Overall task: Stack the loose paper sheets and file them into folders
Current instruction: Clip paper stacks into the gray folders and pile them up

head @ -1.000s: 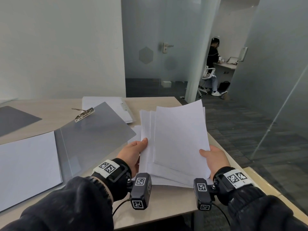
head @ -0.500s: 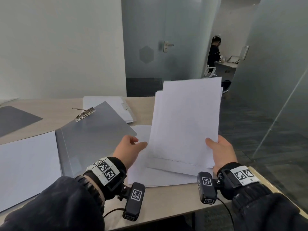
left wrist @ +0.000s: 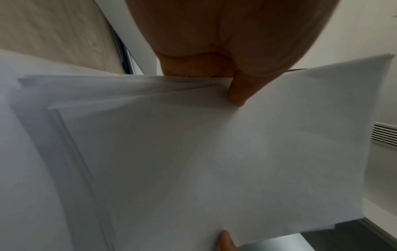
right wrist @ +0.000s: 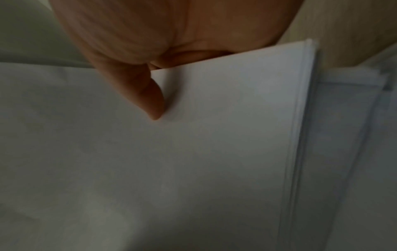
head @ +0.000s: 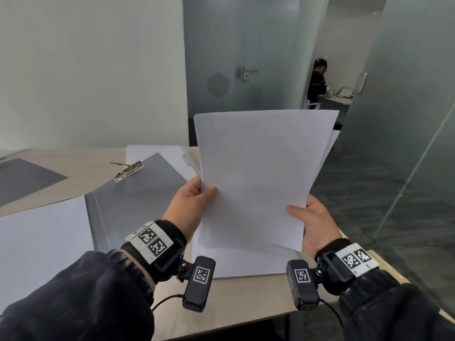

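I hold a stack of white paper sheets (head: pixel 258 173) almost upright above the desk's right end. My left hand (head: pixel 194 200) pinches its left edge, thumb on the front face. My right hand (head: pixel 307 217) pinches the right edge the same way. In the left wrist view the paper stack (left wrist: pixel 193 152) has fanned, uneven edges under my left thumb (left wrist: pixel 238 91). The paper stack (right wrist: pixel 193 135) in the right wrist view has squarer edges beside my right thumb (right wrist: pixel 150 100). A few more loose sheets (head: pixel 246 264) lie flat on the desk under the held stack. An open grey folder (head: pixel 138 193) lies to the left.
White paper (head: pixel 41 242) fills the open folder's left half, and a metal clip (head: pixel 128 169) sits at its top. A second folder with paper (head: pixel 160 156) lies behind it, and a dark grey sheet (head: pixel 24 178) at far left. The desk edge (head: pixel 246 323) runs close in front. A person sits in the far room.
The stack has been lifted off the desk and tipped upright. My left hand let go of it briefly and now pinches its left edge again, while the right hand kept its hold.
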Demonstrator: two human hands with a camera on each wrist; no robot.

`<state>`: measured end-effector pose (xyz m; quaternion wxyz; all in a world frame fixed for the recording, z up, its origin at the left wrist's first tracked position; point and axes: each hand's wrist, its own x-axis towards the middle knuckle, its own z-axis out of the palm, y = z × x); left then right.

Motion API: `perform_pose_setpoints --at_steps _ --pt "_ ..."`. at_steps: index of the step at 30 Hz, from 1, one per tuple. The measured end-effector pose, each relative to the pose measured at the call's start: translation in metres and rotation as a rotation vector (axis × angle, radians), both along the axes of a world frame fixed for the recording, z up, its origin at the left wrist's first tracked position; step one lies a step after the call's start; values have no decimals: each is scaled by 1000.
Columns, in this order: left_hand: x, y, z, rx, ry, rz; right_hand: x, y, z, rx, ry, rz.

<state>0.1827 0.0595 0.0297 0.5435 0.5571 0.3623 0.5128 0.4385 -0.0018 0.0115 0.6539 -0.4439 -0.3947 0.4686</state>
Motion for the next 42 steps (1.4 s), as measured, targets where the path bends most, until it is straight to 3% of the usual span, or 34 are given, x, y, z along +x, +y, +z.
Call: perform_pose_setpoints --at_steps 15,27,33,42 --pt "7 -15 8 119 67 -2 -8 -5 13 123 -112 -50" --pt "7 -18 -4 -49 54 -55 -10 -4 8 110 -120 -63" --pt "3 -17 -16 -156 146 -125 -7 -9 -3 49 -143 -11" --pt "-16 -22 -21 -56 272 -128 -18 -8 5 -26 -313 -67"
